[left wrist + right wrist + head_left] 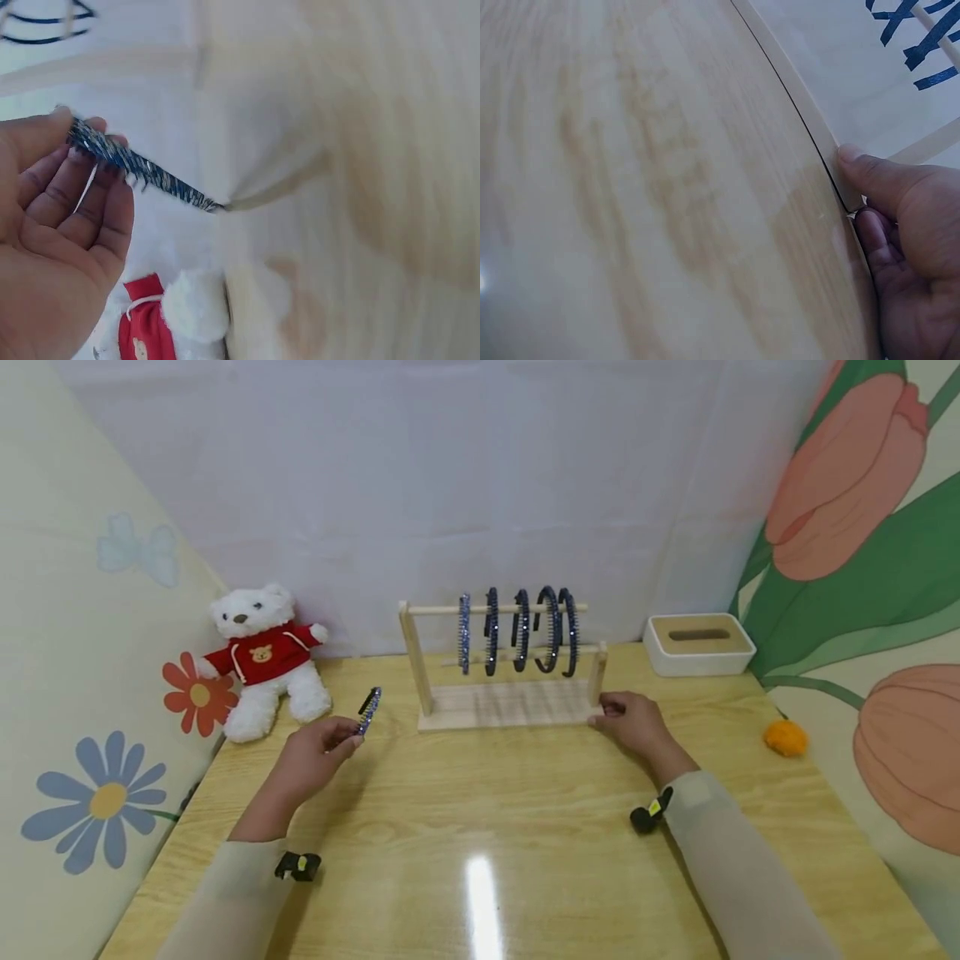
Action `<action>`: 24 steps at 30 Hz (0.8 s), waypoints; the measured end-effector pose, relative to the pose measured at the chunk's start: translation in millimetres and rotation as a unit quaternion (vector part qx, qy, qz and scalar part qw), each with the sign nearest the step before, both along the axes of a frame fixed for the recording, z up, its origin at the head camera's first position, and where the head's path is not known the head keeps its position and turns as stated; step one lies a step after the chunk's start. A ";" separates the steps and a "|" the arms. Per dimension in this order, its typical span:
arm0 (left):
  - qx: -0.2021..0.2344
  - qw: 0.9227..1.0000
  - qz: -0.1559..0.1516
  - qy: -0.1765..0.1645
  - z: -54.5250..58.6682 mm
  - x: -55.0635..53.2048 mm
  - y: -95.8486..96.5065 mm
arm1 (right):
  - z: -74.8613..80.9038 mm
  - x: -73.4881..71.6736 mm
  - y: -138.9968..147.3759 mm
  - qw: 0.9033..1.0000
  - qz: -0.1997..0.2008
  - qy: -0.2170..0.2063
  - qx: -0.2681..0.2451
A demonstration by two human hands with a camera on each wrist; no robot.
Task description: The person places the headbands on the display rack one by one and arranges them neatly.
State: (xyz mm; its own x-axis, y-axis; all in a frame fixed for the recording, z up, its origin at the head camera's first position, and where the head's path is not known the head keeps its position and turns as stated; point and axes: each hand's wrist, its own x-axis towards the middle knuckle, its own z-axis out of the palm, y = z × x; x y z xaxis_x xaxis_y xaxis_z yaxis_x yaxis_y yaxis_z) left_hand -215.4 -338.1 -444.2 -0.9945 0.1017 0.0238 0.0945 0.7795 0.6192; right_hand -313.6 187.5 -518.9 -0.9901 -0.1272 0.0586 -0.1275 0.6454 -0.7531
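My left hand [318, 756] pinches a glittery blue headband [369, 710] with comb teeth, held above the table to the left of a wooden rack [506, 704]. In the left wrist view, thumb and fingers grip one end of that headband [150, 171], and its other end points away from the palm. Several dark sparkly headbands [521, 631] hang from the rack's upper rod, the leftmost one lighter blue. My right hand [633, 722] holds the right front corner of the rack's base, thumb on the base edge [821, 142] and fingers curled by the corner.
A white teddy bear [262, 664] in a red sweater sits at the table's back left. At the back right stands a white tissue box [699, 660] with a wood-toned lid. A small orange fluffy object [785, 737] lies near the right edge of the table [465, 802].
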 end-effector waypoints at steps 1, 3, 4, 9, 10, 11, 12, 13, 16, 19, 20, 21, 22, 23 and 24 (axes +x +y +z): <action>0.029 0.999 0.007 -0.012 3.0 1.0 1.1 | 0.8 0.3 0.2 1.000 -0.001 -0.002 -0.001; 0.083 0.996 0.019 -0.037 7.6 1.6 2.5 | 1.5 1.1 0.3 1.000 -0.003 -0.005 -0.004; 0.108 0.993 0.025 -0.049 9.7 1.7 3.1 | 1.9 1.9 0.2 1.000 -0.003 -0.008 -0.005; 0.258 0.959 0.063 -0.095 20.8 3.8 5.3 | 0.6 3.3 -0.8 1.000 0.003 -0.018 -0.013; 0.312 0.942 0.070 -0.103 24.6 4.8 6.3 | 0.3 3.4 -0.9 1.000 0.004 -0.019 -0.013; 0.368 0.920 0.074 -0.108 28.2 5.7 7.1 | 0.2 3.5 -1.0 1.000 0.003 -0.019 -0.013; 0.423 0.896 0.076 -0.110 32.1 6.8 8.2 | 0.0 3.4 -1.0 1.000 0.002 -0.020 -0.012; 0.474 0.870 0.073 -0.112 35.9 8.0 9.4 | 0.1 3.4 -1.0 1.000 0.001 -0.020 -0.012; 0.560 0.818 0.056 -0.115 46.4 12.3 12.2 | 0.6 2.6 -1.0 1.000 -0.001 -0.021 -0.010; 0.580 0.805 0.045 -0.115 56.0 16.3 16.5 | 1.9 1.8 -1.4 1.000 -0.001 -0.021 -0.009; 0.581 0.805 0.044 -0.111 59.1 17.1 18.3 | 2.3 1.6 -1.6 1.000 0.000 -0.019 -0.007; 0.584 0.804 0.045 -0.105 62.5 17.9 20.5 | 2.7 1.6 -1.8 1.000 0.000 -0.019 -0.008; 0.587 0.802 0.045 -0.098 65.8 18.4 22.7 | 3.0 1.4 -1.9 1.000 0.001 -0.017 -0.007; 0.592 0.800 0.045 -0.088 69.4 18.8 25.2 | 3.1 1.3 -2.0 1.000 0.001 -0.016 -0.007; 0.598 0.796 0.044 -0.078 73.0 19.0 27.8 | 3.3 1.1 -2.0 1.000 0.002 -0.014 -0.007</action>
